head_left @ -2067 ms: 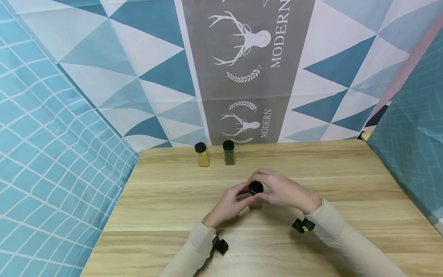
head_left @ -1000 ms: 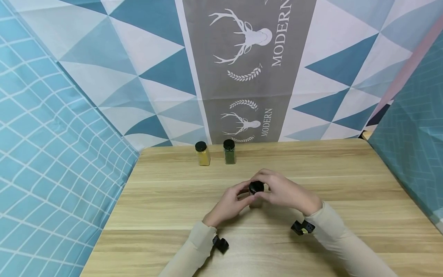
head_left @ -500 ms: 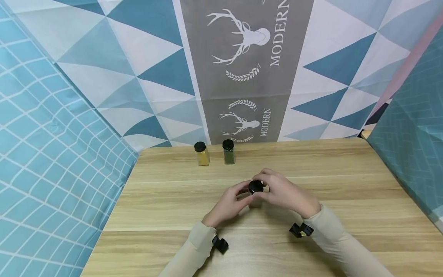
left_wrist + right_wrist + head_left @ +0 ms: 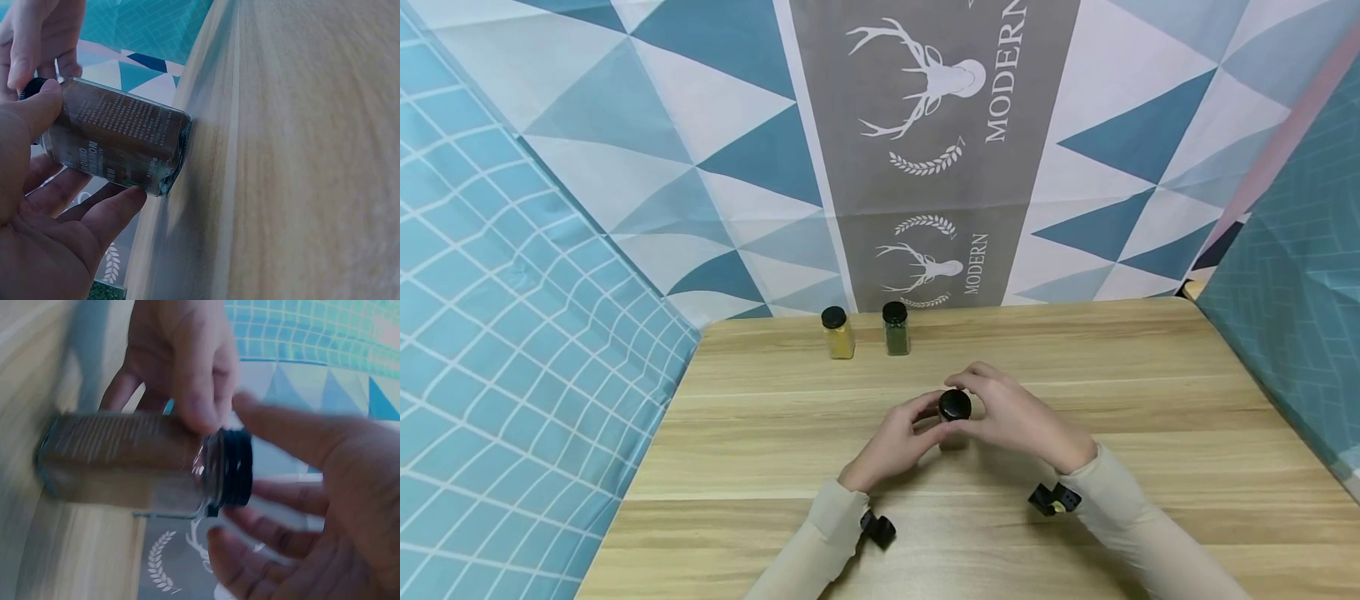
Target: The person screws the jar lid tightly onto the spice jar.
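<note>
A square glass spice jar of brown powder, its label partly reading cinnamon, stands between both hands. Its black cap sits on the neck. My left hand grips the jar's body, thumb on one side and fingers on the other. Spread loosely around the cap, my right hand has its thumb and fingers a little apart from it in the right wrist view. Whether the jar's base touches the table cannot be told.
Two more black-capped jars stand at the back of the wooden table, a yellow spice jar and a green spice jar. A patterned cloth hangs behind, with blue cloths at the sides.
The right hand's fingers have spread slightly away from the cap, which they were around before. The left hand and the jar stay in place.
</note>
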A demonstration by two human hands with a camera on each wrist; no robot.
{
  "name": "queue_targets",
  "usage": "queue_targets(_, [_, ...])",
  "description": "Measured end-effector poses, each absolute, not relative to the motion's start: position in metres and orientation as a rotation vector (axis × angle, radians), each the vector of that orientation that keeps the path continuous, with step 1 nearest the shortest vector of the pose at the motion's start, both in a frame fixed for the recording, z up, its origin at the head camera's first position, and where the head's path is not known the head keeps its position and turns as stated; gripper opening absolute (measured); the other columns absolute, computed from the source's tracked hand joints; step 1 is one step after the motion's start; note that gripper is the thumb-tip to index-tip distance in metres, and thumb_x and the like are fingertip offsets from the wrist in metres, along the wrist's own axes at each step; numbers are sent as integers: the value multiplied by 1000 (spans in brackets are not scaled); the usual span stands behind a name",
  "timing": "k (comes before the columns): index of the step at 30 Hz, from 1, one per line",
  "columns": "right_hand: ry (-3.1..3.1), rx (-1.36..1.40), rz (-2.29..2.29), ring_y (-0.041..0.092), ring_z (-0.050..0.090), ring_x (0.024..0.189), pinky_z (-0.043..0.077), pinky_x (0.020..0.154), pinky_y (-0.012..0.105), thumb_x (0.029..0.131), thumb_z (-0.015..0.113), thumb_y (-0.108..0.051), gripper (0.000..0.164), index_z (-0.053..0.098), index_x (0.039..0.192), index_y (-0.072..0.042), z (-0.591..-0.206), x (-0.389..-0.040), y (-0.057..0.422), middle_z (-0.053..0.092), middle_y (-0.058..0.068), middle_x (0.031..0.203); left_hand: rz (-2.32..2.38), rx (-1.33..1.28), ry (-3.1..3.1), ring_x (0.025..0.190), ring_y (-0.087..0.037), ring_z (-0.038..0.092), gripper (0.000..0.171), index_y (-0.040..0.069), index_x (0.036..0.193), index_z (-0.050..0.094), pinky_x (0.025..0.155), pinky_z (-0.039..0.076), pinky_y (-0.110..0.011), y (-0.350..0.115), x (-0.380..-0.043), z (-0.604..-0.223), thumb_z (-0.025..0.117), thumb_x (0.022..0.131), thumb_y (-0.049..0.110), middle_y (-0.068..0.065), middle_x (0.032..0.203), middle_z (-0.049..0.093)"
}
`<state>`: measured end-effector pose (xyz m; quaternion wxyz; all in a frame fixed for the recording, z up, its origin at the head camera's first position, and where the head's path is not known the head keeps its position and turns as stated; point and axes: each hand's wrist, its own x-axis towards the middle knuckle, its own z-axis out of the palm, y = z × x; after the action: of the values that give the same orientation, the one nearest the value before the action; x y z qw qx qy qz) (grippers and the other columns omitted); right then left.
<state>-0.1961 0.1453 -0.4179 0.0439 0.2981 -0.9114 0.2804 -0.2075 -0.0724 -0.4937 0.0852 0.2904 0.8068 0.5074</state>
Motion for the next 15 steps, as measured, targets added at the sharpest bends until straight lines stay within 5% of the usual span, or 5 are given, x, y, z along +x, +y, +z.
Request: queue_targets(15, [-2783,1135,806,12,63,109,60,96,35,92,79,-26,38,70,126,-10,-417,-207,152,64,0,120,1543,849,2360,135,-21,58,50,20,154,48,113,51,-35,-72,-208,-493,61,106,29,-2,152,55])
